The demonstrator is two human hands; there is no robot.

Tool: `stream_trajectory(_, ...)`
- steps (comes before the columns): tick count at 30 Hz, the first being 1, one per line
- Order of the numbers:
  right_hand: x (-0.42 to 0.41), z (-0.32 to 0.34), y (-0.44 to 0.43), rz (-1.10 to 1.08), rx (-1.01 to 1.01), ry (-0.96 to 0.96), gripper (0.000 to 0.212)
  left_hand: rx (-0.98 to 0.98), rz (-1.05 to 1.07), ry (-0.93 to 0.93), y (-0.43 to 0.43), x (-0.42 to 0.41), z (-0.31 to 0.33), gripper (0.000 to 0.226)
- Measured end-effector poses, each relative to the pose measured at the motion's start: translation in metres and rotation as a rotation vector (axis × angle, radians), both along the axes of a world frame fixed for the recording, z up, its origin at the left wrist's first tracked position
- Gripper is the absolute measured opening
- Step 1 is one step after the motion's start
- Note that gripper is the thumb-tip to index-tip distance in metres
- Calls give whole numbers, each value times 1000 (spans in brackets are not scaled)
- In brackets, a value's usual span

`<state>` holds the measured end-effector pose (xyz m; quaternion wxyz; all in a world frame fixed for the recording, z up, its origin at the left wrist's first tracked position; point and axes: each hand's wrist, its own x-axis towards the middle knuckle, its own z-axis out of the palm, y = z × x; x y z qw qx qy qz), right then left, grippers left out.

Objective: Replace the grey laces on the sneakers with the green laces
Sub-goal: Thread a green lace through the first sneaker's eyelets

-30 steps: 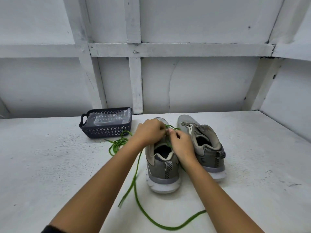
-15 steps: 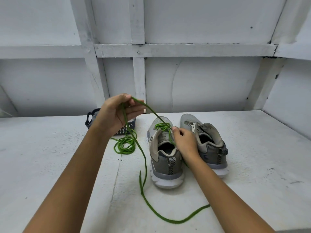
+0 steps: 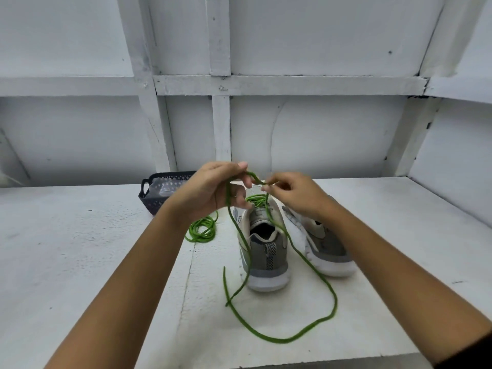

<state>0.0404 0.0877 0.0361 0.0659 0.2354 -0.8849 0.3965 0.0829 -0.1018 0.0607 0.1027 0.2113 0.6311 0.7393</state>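
- Step in hand: the nearer grey fabric sneaker with a white sole (image 3: pixel 263 259) is being laced. It stands at the centre, heel toward the viewer. Green crossings are seen at its toe-end eyelets, while the part nearer the tongue appears unthreaded, so the lacing is judged to be at an early stage.
- The long green cord lace (image 3: pixel 278 341) is held raised above that sneaker. It is gripped in the curled fingers of the left hand (image 3: pixel 210 190) and pinched between thumb and forefinger of the right hand (image 3: pixel 298 195). Two strands drop past the shoe, and a loose loop is trailed on the surface in front of it.
- Next move, as judged: one free end must be fed through the next open eyelet and the slack drawn through evenly. Care is called for where the strands cross beside the heel, since a tangle could form there.
- The second grey sneaker (image 3: pixel 323 243) stands just beside the first, on its right, and no lace can be made out in it. A coiled green lace (image 3: pixel 202 231) lies to the left, presumably meant for it. No grey laces can be made out.
- Surface and room: a white painted tabletop (image 3: pixel 80 262), scuffed and speckled, is backed by a white panelled wall (image 3: pixel 319 129) crossed by timber battens. A dark perforated plastic basket (image 3: pixel 157 202) holding clear plastic is set at the back left.
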Motion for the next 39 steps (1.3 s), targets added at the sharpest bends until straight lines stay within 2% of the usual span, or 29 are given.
stream_trajectory(2, 6, 13, 8, 65, -72, -67, 14, -115, -12, -68, 4, -2, -2, 35)
stream_trajectory(5, 14, 31, 22, 130, -97, -105, 16, -540, 105, -26, 15, -8, -10, 14)
stream_trajectory(7, 15, 37, 32, 186, -47, -145, 21, -844, 159, 87, 26, -15, -20, 18)
stream_trajectory(10, 15, 38, 41, 236, 45, -181, 31, -1210, 162, 377, 42, -25, -35, 24)
stream_trajectory(12, 15, 36, 43, 253, 99, -194, 35, -1295, 197, 470, 48, -30, -43, 27)
stream_trajectory(15, 18, 33, 42, 269, 157, -223, 26, -1329, 284, 552, 51, -35, -52, 22)
stream_trajectory(19, 17, 31, 42, 271, 211, -282, 30, -1314, 359, 645, 52, -37, -59, 19)
stream_trajectory(21, 13, 31, 43, 265, 271, -292, 30, -1245, 437, 670, 51, -38, -62, 14)
stream_trajectory(24, 5, 30, 42, 190, 435, -284, 43, -959, 608, 606, 50, -42, -66, 8)
stream_trajectory(26, 3, 30, 38, 133, 512, -238, 41, -731, 700, 514, 50, -45, -65, 8)
stream_trajectory(29, 4, 29, 28, 86, 395, -270, 17, -484, 742, 381, 45, -47, -55, 11)
stream_trajectory(31, 3, 25, 21, 106, 400, -282, 34, -351, 685, 299, 39, -47, -43, 16)
stream_trajectory(33, 2, 21, 12, 200, 422, -297, 34, -255, 628, 194, 33, -48, -31, 17)
stream_trajectory(37, -1, 21, -2, 422, 29, -608, 31, -179, 629, 17, 22, -56, -20, 18)
stream_trajectory(39, -3, 24, -8, 502, -78, -700, 27, -110, 599, -53, 18, -59, -21, 17)
